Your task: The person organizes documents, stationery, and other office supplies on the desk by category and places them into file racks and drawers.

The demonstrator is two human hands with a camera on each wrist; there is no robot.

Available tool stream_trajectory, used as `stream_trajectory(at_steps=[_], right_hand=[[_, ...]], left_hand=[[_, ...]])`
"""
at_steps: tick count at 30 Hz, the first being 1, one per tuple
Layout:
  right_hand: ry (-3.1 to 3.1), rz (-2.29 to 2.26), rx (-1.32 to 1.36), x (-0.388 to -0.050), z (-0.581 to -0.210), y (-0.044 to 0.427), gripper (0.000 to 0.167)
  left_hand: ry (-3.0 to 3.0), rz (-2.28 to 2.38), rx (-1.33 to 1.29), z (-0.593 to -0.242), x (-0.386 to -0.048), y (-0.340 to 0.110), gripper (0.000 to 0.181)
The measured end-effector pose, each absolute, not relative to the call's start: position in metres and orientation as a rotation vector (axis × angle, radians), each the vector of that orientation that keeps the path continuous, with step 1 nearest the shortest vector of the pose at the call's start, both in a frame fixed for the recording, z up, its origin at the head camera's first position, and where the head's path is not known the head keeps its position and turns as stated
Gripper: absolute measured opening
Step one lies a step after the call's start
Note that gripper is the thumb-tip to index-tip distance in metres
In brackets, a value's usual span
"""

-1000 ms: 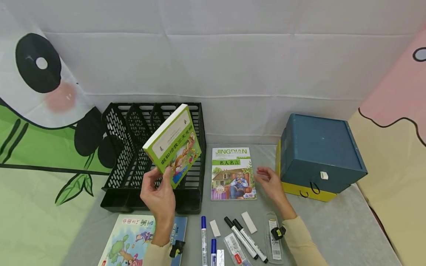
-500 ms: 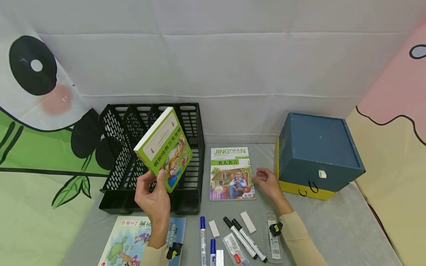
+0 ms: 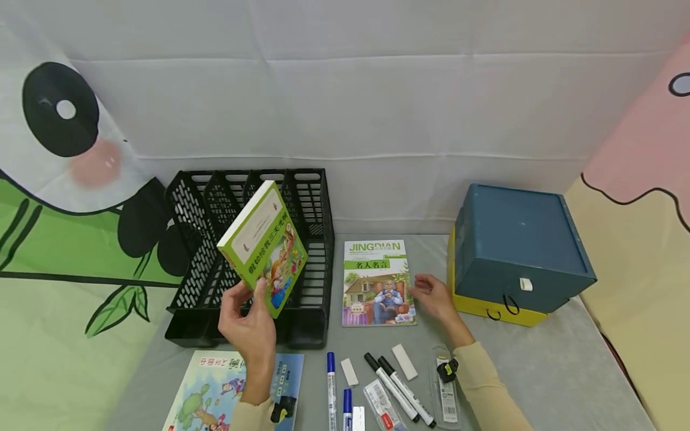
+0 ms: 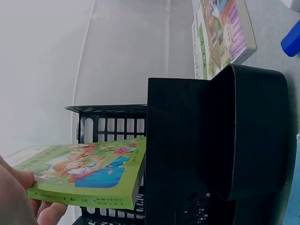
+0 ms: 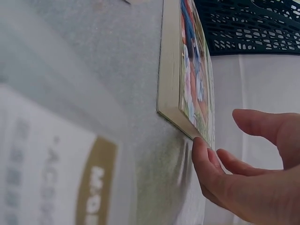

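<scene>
A green book (image 3: 264,248) is gripped at its lower edge by the left hand (image 3: 249,326), thumb on the cover, and tilts over the black rack (image 3: 315,263). In the left wrist view the same green book (image 4: 93,173) lies against the rack's slotted part, the hand (image 4: 23,192) at its far end. The right hand (image 3: 438,299) is beside the right edge of the JINGDIAN book (image 3: 379,284), which lies flat. From the right wrist, the fingers of that hand (image 5: 253,173) are loosely bent at the book's (image 5: 171,89) corner; whether they touch it is unclear.
Blue and yellow drawer boxes (image 3: 523,239) stand at the right. Nearer lie blue pens (image 3: 331,389), black markers (image 3: 393,389), white erasers (image 3: 404,361) and clear cases (image 3: 446,392). Picture books (image 3: 207,389) lie in front of the rack, partly behind the left arm.
The left hand has moved the green book a little left and down over the rack. The right hand has stayed nearly in place beside the flat book.
</scene>
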State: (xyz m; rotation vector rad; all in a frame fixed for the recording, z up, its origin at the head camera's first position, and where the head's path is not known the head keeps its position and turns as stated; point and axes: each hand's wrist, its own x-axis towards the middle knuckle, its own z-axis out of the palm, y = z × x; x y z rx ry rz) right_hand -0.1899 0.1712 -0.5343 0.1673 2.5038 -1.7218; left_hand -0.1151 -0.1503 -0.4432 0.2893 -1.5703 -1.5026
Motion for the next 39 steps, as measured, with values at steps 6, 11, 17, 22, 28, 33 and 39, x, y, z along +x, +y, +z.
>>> stream_trajectory(at_steps=[6, 11, 17, 22, 28, 33, 39], right_hand=[[2.494, -1.690, 0.176, -0.192, -0.534, 0.170, 0.045], [2.478, -1.645, 0.157, -0.195, -0.533, 0.169, 0.049], [2.468, -1.594, 0.161, -0.197, -0.528, 0.167, 0.052], [2.431, -1.590, 0.149, -0.197, -0.526, 0.166, 0.053], [2.387, -1.637, 0.140, -0.198, -0.529, 0.167, 0.055], [2.401, -1.621, 0.136, -0.201, -0.530, 0.167, 0.056], [2.402, -1.581, 0.155, -0.205, -0.531, 0.165, 0.056]], left_hand=[[-1.605, -1.499, 0.290, -0.439, -0.125, -0.143, 0.022], [-1.648, -1.474, 0.280, -0.422, -0.129, -0.131, 0.019], [-1.678, -1.480, 0.283, -0.417, -0.141, -0.125, 0.019], [-1.678, -1.497, 0.326, -0.434, -0.160, -0.131, 0.021], [-1.702, -1.474, 0.327, -0.451, -0.177, -0.133, 0.021], [-1.714, -1.470, 0.361, -0.454, -0.187, -0.129, 0.020], [-1.740, -1.450, 0.432, -0.460, -0.196, -0.125, 0.016]])
